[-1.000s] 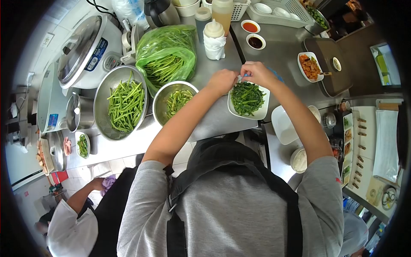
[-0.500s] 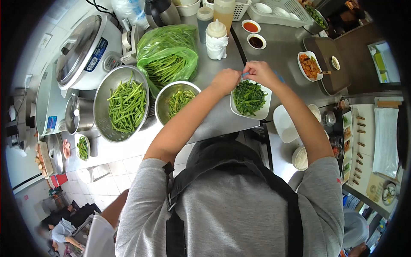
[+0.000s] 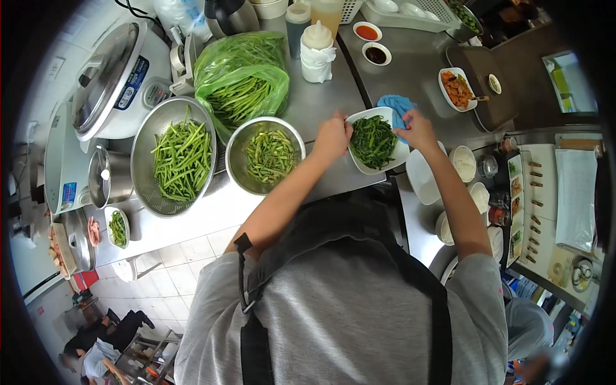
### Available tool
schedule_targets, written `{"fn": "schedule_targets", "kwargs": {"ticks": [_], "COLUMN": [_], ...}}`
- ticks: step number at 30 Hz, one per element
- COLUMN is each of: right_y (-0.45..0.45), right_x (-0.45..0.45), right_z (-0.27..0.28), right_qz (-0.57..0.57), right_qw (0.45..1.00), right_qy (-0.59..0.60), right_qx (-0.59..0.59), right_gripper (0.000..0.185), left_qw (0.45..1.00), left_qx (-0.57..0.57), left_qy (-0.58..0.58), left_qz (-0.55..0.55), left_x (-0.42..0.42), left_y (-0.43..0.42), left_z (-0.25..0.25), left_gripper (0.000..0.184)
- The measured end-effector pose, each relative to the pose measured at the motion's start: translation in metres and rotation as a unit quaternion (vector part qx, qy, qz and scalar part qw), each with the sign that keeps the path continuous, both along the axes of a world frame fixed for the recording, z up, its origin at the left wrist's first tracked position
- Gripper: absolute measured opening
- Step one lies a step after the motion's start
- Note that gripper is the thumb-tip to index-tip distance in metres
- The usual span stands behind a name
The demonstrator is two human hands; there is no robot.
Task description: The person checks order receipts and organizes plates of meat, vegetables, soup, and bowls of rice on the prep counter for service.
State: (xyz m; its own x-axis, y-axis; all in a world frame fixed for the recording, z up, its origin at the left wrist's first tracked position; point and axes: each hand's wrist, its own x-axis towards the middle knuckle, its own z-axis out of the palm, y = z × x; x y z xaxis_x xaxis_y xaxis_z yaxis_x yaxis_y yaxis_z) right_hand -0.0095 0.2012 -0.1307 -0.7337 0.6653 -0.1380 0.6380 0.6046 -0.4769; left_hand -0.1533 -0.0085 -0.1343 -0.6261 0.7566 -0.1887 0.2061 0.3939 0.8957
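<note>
A square white dish (image 3: 400,153) of dark green cooked leafy vegetables (image 3: 372,142) stands near the counter's front edge. My left hand (image 3: 332,137) grips its left rim, fingers closed. A crumpled blue cloth (image 3: 396,104) is pinched in my right hand (image 3: 419,131), against the dish's right rim. Left of the dish is a steel bowl (image 3: 235,168) with cut green stems. Farther left a perforated colander (image 3: 142,167) holds more cut stems. Behind the bowl lies an open green plastic bag (image 3: 240,54) of long green vegetables.
A squeeze bottle (image 3: 317,54) stands at the back, near sauce dishes of red sauce (image 3: 367,31) and dark sauce (image 3: 376,54). Right are a kimchi-like dish (image 3: 457,90), an empty white dish (image 3: 425,176) and jars. A rice cooker (image 3: 122,83) stands left. Other people are at lower left.
My hands have moved apart from behind the dish: the left to its left rim, the right to its right rim. The blue cloth now shows bunched in the right hand. The view has shifted slightly.
</note>
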Motion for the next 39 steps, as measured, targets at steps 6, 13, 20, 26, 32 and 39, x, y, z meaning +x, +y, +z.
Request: {"fn": "schedule_targets", "kwargs": {"ticks": [6,13,20,26,32,39], "right_y": [0.000,-0.017,-0.020,-0.025,-0.063,-0.113], "right_x": [0.009,-0.061,-0.037,-0.012,-0.013,-0.003], "right_z": [0.012,0.012,-0.001,-0.006,0.005,-0.019], "right_qz": [0.028,0.128,0.019,0.020,-0.122,-0.263], "right_qw": [0.996,0.987,0.997,0.999,0.978,0.919], "right_qy": [-0.087,0.085,0.064,0.030,0.077,0.133], "right_qx": [0.006,-0.053,-0.049,-0.028,-0.148,-0.260], "right_gripper": [0.035,0.035,0.038,0.034,0.033,0.035], "left_qw": [0.992,0.910,0.951,0.991,0.977,0.924], "left_qx": [-0.054,-0.092,-0.087,-0.123,-0.056,-0.006], "left_qy": [-0.110,0.387,0.282,0.037,-0.205,-0.382], "left_qz": [-0.001,-0.122,-0.095,-0.049,-0.003,0.016], "left_x": [0.007,-0.054,-0.047,-0.045,-0.056,-0.036], "left_y": [-0.020,0.016,-0.002,-0.012,-0.018,-0.018], "left_z": [0.008,-0.001,-0.010,0.013,0.002,-0.009], "left_gripper": [0.030,0.031,0.025,0.026,0.037,0.037]}}
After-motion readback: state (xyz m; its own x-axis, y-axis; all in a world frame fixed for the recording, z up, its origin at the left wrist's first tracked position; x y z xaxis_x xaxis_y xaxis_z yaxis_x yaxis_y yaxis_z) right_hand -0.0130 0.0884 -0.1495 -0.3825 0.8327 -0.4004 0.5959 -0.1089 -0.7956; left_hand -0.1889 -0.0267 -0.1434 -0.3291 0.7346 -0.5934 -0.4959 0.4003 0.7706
